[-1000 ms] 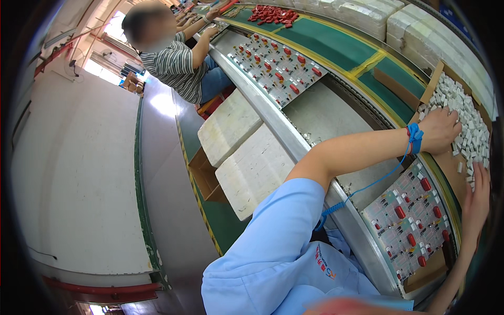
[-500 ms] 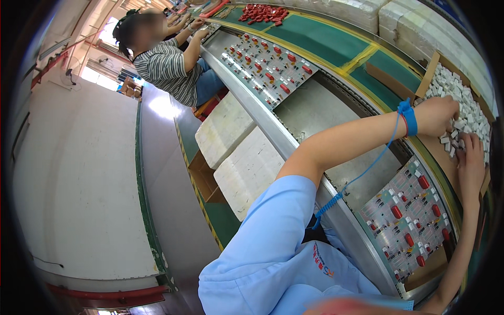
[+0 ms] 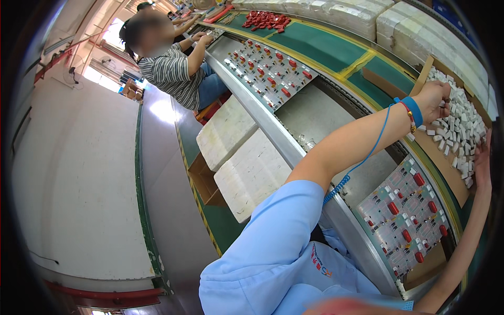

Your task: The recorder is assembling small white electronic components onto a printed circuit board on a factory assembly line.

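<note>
My left hand (image 3: 434, 97), with a blue wrist strap and a coiled blue cord, reaches far out over a cardboard tray (image 3: 438, 157) heaped with small white parts (image 3: 459, 134). Its fingers are curled into the near edge of the heap, pinching some of the parts. My right hand (image 3: 480, 160) lies along the picture's right rim at the far side of the same heap; its fingers are cut off by the rim. Below the tray, a green circuit board (image 3: 404, 215) with red and white components rests on the metal line (image 3: 315, 113).
A second populated board (image 3: 268, 71) lies farther up the line, beside a seated person in a striped shirt (image 3: 173, 73). Two white foam blocks (image 3: 239, 155) sit under the line on the left. Red parts (image 3: 268, 20) and white foam boxes (image 3: 420, 26) line the green bench behind.
My left hand has slid along the heap of white parts toward its upper edge, and its fingers have curled. My right hand has come up to the heap at the right rim.
</note>
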Demonstrator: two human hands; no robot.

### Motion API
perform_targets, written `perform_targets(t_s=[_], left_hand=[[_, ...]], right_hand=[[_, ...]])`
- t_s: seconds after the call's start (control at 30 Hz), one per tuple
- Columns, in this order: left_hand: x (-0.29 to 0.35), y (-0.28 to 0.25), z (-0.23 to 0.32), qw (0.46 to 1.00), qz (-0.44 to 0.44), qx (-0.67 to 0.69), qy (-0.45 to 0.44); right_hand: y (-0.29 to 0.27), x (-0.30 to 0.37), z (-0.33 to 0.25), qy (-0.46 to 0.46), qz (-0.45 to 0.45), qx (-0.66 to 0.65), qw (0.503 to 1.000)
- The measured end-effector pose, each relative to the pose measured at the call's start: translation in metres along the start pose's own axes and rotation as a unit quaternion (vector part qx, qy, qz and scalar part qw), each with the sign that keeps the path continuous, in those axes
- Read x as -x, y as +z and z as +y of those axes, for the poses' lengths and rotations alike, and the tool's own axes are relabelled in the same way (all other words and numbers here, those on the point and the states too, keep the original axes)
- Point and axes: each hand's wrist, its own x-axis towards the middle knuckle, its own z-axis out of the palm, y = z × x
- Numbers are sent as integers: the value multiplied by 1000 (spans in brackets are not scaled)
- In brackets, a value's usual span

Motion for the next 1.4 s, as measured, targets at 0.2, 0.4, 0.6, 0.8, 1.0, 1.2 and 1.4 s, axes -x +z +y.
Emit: perform_targets(t_s=[0.2,0.4,0.6,0.8,1.0,1.2,1.4], left_hand=[[18,0,13,1000,14,2,-4],[-4,2,-6,999,-21,-3,-40],[40,4,31,991,16,-133,28],[97,-3,42,983,-93,-134,-83],[147,-7,40,977,-63,-181,-92],[171,-20,31,955,-118,-259,-82],[187,-20,23,958,-73,-261,-99]], right_hand=[[37,0,-16,85,-67,-149,983],[12,33,-42,50,-52,-124,990],[110,116,-88,43,-16,95,994],[167,200,-105,103,-67,197,973],[177,244,-101,182,-131,183,957],[192,257,-99,144,-66,215,964],[192,270,-110,167,-73,354,917]])
